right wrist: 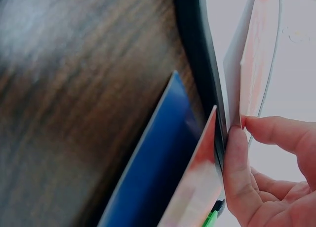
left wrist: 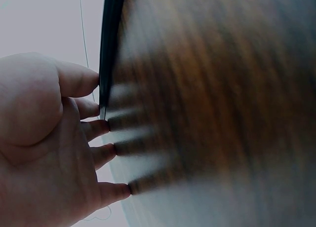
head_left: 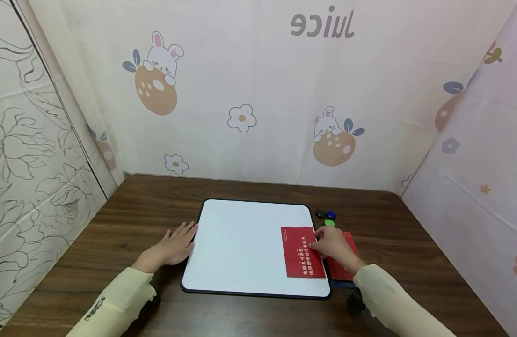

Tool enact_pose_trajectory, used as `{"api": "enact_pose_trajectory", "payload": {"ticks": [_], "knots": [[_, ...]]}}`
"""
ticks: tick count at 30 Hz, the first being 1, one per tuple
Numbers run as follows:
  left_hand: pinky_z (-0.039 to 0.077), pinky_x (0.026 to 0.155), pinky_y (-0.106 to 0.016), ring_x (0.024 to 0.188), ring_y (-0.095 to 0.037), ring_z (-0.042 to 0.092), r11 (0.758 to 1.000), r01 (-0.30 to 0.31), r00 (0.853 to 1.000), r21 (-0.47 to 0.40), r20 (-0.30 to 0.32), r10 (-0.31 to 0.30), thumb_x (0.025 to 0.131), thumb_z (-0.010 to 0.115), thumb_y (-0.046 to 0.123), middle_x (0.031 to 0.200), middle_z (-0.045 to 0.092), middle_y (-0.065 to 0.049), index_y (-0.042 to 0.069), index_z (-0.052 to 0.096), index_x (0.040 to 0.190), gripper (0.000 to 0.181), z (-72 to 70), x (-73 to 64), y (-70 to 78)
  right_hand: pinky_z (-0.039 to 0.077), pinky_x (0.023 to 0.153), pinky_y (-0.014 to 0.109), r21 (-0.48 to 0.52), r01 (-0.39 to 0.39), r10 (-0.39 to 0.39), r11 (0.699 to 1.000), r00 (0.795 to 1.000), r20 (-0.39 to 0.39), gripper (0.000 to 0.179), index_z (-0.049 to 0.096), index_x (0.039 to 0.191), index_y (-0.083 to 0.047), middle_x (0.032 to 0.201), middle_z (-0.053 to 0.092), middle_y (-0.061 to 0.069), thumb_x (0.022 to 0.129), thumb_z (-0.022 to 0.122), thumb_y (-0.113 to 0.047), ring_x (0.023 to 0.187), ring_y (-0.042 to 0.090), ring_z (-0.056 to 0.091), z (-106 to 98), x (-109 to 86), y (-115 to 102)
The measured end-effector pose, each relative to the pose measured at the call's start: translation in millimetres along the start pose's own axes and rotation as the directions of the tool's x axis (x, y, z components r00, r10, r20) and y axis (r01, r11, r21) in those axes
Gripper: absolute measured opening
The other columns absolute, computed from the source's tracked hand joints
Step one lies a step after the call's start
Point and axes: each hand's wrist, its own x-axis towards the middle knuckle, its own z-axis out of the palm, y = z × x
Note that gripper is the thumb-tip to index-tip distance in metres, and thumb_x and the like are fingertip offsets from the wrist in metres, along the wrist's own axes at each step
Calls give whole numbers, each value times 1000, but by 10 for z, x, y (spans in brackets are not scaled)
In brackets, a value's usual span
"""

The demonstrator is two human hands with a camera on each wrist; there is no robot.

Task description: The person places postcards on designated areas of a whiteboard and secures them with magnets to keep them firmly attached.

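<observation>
A white board (head_left: 237, 248) with a thin black frame lies on the wooden table. My left hand (head_left: 174, 245) rests at its left edge, fingers extended; in the left wrist view the fingertips of the left hand (left wrist: 49, 123) stand along the table beside the black frame. Over the board's right part is a red card (head_left: 298, 252) printed with white characters. Its right edge is pinched between thumb and index finger of my right hand (head_left: 331, 243). The right wrist view shows the held card (right wrist: 252, 64) tilted above the board's frame, fingertips at its edge.
Right of the board lies another red card (head_left: 342, 269), partly under my right hand, with a blue card (head_left: 344, 284) beneath it. Behind them sit black (head_left: 320, 214), blue (head_left: 331, 215) and green (head_left: 329, 223) round magnets. A patterned curtain (head_left: 266, 154) hangs behind the table.
</observation>
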Motion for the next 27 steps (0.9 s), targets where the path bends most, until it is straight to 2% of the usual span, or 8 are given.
{"api": "enact_pose_trajectory", "payload": {"ticks": [10,18,27], "knots": [[6,104,-69,141,-44,9,1000,2,1000,-1,11,-1,102,41,17,154,16,-26,-4,21,149,56,-6,1,5,55,56,28,-26,17,-17,1000,1000,9,42,58,115,10,89,64,16,81,75,-9,60,16,65,2,-13,-28],[6,104,-68,141,-44,9,1000,1,1000,-5,8,-1,101,41,16,153,16,-27,-5,21,149,55,-7,8,6,55,56,29,-31,42,-42,999,999,13,45,56,117,11,90,63,16,81,75,-8,62,16,65,-7,-20,-29],[6,104,-69,141,-44,9,1000,6,1000,-2,12,-6,101,41,16,154,16,-27,-5,21,149,55,-8,-2,20,55,56,28,-38,34,-34,999,999,13,45,57,117,9,89,62,15,81,76,-8,60,16,65,-5,-24,-33]]}}
